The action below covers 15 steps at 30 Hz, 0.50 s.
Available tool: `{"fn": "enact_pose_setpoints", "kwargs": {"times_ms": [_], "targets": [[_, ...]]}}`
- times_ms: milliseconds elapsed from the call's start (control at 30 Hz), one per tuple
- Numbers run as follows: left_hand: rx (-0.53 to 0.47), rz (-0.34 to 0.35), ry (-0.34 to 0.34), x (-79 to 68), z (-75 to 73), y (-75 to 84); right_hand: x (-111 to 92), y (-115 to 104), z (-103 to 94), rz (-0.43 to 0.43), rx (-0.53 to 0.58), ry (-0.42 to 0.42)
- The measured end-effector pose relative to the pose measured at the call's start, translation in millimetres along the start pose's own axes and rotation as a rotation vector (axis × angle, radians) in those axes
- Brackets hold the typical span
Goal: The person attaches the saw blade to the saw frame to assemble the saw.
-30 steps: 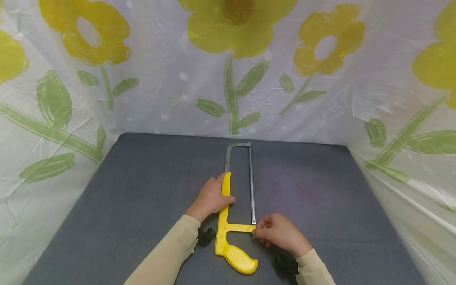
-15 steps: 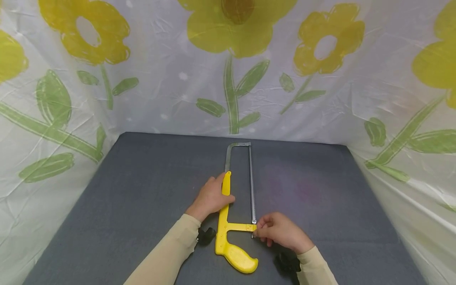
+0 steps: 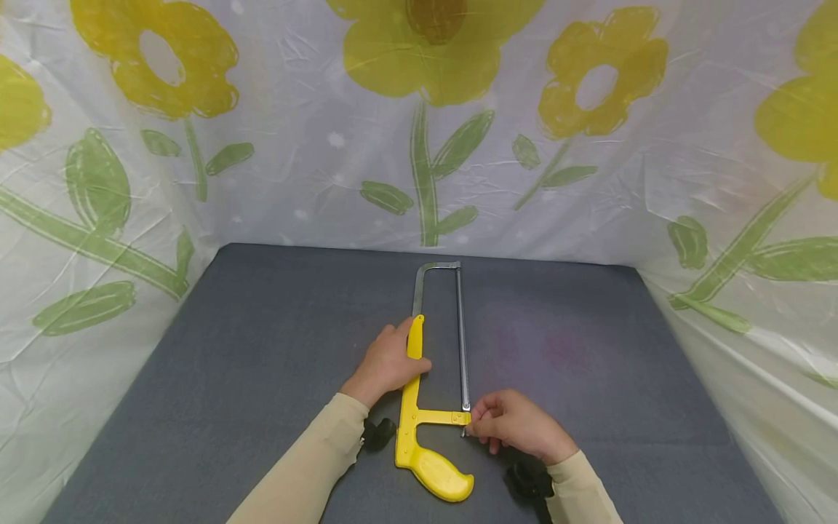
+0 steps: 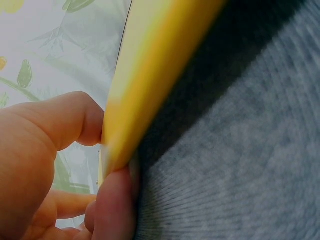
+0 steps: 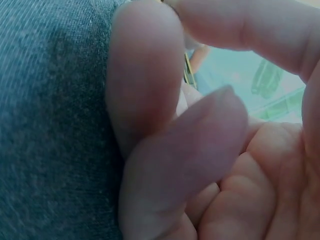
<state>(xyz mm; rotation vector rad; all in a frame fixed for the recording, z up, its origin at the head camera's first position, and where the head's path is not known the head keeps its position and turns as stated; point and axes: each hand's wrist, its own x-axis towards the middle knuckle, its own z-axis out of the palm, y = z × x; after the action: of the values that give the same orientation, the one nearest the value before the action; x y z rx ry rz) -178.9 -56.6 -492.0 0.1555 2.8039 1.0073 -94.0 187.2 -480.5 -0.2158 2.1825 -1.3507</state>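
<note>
A hacksaw (image 3: 440,477) lies on the grey table, its yellow handle nearest me and its silver bow pointing away. Its blade (image 3: 463,342) runs along the right side. My left hand (image 3: 388,362) grips the yellow part of the frame, thumb over its inner side. In the left wrist view, thumb and fingers hold the yellow frame (image 4: 150,75) from both sides. At the blade's near end, my right hand (image 3: 513,428) pinches the small metal tensioning nut (image 3: 465,432) below the yellow crossbar. Its curled fingers (image 5: 147,70) fill the right wrist view and hide the nut.
Grey cloth covers the table (image 3: 275,327). A white curtain (image 3: 294,145) with yellow flowers hangs behind it and along both sides. Dark camera mounts (image 3: 527,480) sit at both wrists, close to the tabletop.
The right hand's fingers have shifted very slightly at the crossbar's end. The left hand and the hacksaw stay in place.
</note>
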Motion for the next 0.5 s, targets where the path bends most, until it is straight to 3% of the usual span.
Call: {"fn": "enact_pose_setpoints", "kwargs": {"times_ms": [500], "targets": [[-0.008, 0.004, 0.000, -0.4, -0.4, 0.5, -1.3, 0.3, -1.5, -0.026, 0.022, -0.037]]}}
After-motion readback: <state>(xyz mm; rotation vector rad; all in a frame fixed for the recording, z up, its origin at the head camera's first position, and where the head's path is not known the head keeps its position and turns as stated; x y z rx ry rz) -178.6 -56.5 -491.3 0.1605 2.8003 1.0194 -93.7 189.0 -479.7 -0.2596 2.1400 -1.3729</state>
